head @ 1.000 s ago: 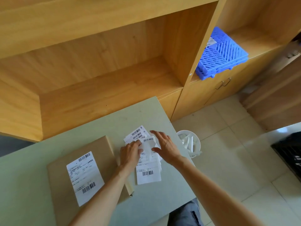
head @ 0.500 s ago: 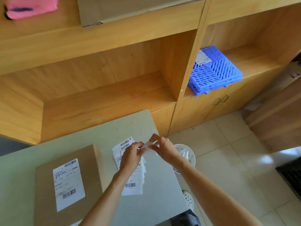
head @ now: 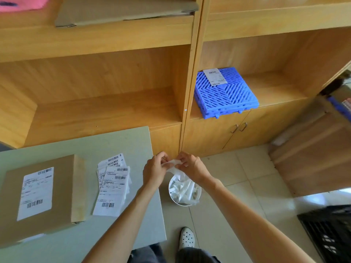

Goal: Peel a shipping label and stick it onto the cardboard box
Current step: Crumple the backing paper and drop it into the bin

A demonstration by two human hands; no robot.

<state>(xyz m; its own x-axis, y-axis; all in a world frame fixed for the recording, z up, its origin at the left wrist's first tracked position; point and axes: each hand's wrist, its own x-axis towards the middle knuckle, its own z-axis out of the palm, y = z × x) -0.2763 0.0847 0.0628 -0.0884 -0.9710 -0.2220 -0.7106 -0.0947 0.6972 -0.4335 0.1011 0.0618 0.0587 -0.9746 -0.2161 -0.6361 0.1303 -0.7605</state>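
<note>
A flat cardboard box (head: 62, 188) lies on the green table at the left, with a white shipping label (head: 36, 193) stuck flat on its top. A loose pile of shipping labels (head: 113, 185) lies on the table to its right. Beyond the table's right edge, my left hand (head: 154, 170) and my right hand (head: 190, 165) both pinch a crumpled white strip of backing paper (head: 173, 167). The strip hangs directly above a white waste bin (head: 185, 191).
The green table (head: 121, 141) ends just left of my hands. The bin on the tiled floor holds several white paper scraps. Wooden shelving stands behind, with a blue plastic grid tile (head: 226, 92) on a shelf. A black crate (head: 330, 228) sits at bottom right. My shoe (head: 187, 238) is beside the table.
Both hands left the label pile and moved right, off the table edge, carrying the white paper strip to above the bin. The camera view swung right.
</note>
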